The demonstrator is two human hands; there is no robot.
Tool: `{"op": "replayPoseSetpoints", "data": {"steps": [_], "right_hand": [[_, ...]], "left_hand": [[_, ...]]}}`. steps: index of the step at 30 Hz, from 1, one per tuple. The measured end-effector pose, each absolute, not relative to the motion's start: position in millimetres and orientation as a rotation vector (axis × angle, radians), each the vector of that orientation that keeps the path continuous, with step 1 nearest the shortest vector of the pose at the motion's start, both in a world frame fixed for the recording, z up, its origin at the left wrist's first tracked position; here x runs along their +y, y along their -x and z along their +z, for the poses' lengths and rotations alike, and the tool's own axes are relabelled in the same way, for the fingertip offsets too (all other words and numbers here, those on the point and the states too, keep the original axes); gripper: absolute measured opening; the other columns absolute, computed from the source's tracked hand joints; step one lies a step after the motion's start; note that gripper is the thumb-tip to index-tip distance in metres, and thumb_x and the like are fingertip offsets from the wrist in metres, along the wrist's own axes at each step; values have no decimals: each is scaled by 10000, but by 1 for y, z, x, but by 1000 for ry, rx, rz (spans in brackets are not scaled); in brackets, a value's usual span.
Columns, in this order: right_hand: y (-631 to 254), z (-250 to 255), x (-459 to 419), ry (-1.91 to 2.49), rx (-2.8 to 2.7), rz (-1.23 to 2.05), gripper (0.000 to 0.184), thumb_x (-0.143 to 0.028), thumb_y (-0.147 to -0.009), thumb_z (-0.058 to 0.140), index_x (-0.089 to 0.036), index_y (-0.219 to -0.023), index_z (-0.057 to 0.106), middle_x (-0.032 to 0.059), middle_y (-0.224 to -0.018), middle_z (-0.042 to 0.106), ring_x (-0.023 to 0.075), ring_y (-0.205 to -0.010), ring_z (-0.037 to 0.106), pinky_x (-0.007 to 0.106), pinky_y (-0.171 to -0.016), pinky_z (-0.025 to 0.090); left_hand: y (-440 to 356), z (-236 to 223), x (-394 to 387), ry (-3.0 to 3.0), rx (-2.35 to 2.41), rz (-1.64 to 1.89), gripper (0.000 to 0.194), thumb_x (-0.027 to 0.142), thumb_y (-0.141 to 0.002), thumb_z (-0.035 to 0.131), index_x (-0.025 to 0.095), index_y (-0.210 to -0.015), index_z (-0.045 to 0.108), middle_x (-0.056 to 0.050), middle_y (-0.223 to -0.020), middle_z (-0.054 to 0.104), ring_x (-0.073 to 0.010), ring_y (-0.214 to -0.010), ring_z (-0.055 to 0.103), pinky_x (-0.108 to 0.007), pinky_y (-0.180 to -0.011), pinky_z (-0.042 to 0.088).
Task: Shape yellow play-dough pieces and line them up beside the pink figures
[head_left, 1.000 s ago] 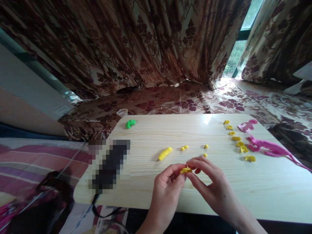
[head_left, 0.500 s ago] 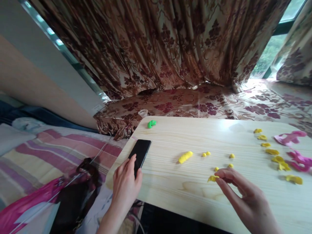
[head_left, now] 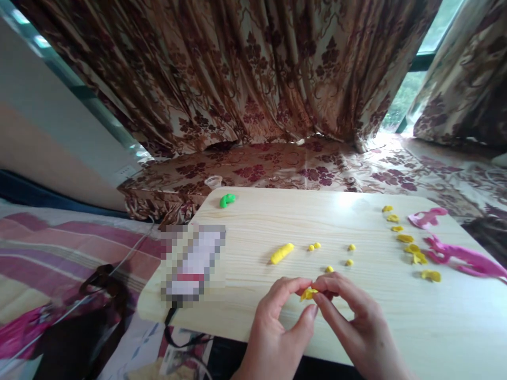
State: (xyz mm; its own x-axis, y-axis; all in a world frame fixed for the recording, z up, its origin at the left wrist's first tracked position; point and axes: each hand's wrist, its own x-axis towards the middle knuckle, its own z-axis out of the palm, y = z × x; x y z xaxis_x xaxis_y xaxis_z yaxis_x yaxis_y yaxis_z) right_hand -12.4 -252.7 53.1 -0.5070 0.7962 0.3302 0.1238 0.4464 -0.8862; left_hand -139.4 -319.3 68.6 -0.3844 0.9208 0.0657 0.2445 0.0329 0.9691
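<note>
My right hand (head_left: 350, 309) pinches a thin, crinkled piece of yellow modelling clay (head_left: 308, 294) between thumb and fingertips, just above the table. My left hand (head_left: 281, 316) curves round the other side; its index fingertip is at the top edge of the piece, and its thumb is spread below, apart from it. Beyond my hands lie a thick yellow clay roll (head_left: 282, 254) and several small yellow clay balls (head_left: 329, 269). To the right, several flattened yellow clay pieces (head_left: 404, 238) lie in an uneven row.
A phone (head_left: 198, 258), pixelated, with a dark strap lies at the table's left side. Green clay (head_left: 227, 200) sits at the far left corner. A pink clay shape (head_left: 428, 217) and a long magenta clay figure (head_left: 459, 257) lie right on the pale wooden table (head_left: 301, 208).
My left hand went from the clay to the phone, then back beside my right hand. The phone's dark screen is now light. My right hand kept the clay piece; the camera view swung left, then partly back.
</note>
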Motion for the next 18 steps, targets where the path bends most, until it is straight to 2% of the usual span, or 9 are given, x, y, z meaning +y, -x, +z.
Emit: {"op": "replayPoseSetpoints", "data": {"steps": [5,10,12,18], "right_hand": [[6,56,-250,742,-1916,1037,163,-88,-839,567,-219,-934,584,15,-865,588,137,-796,566,255,-692,476],[3,53,-247,623,-1993,635,294,20,-773,587,-189,-980,608,49,-882,601,162,-796,549,303,-697,468],[2,51,-246,616,-2000,573,322,29,-767,589,-188,-1003,609,54,-897,608,165,-799,549,310,-707,469],[-2,53,-246,806,-1921,814,223,-112,-809,609,-196,-1015,593,71,-988,582,184,-907,567,297,-754,485]], "left_hand": [[137,66,-312,-1061,1670,1403,116,186,-758,640,216,-861,685,2,-856,713,-173,-854,659,-242,-817,483],[134,63,-308,-918,1647,1369,144,256,-742,681,197,-872,692,-34,-893,724,-199,-879,657,-270,-835,485],[132,62,-306,-838,1610,1364,162,276,-739,688,181,-870,691,-47,-891,725,-197,-874,655,-263,-819,488],[127,63,-305,-671,1515,1463,193,266,-727,701,166,-891,687,-43,-843,718,-168,-818,654,-224,-747,494]]}}
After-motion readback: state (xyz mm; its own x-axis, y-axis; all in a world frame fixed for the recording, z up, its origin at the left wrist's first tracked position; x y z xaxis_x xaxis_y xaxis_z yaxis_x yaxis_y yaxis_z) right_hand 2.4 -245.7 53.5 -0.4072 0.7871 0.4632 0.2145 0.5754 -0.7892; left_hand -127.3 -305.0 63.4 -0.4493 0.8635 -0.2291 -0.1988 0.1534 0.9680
